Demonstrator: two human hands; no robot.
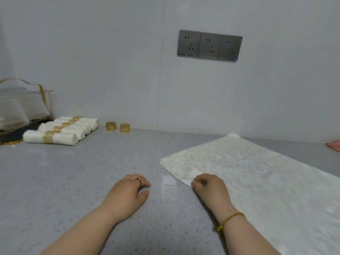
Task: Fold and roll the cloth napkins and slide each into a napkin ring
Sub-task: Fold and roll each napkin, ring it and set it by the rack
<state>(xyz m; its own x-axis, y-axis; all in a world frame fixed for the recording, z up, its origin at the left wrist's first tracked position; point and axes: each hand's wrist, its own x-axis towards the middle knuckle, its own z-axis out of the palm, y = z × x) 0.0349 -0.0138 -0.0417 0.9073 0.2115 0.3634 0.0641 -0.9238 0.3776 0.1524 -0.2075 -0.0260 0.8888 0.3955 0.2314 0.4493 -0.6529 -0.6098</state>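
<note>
The napkin (248,177) is pinched at a corner by the right hand (209,188). Nothing is held by the loosely curled left hand (128,192).

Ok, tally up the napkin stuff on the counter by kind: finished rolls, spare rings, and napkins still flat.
rolled napkins in rings: 4
loose gold rings: 2
flat napkin: 1
Total: 7
</note>
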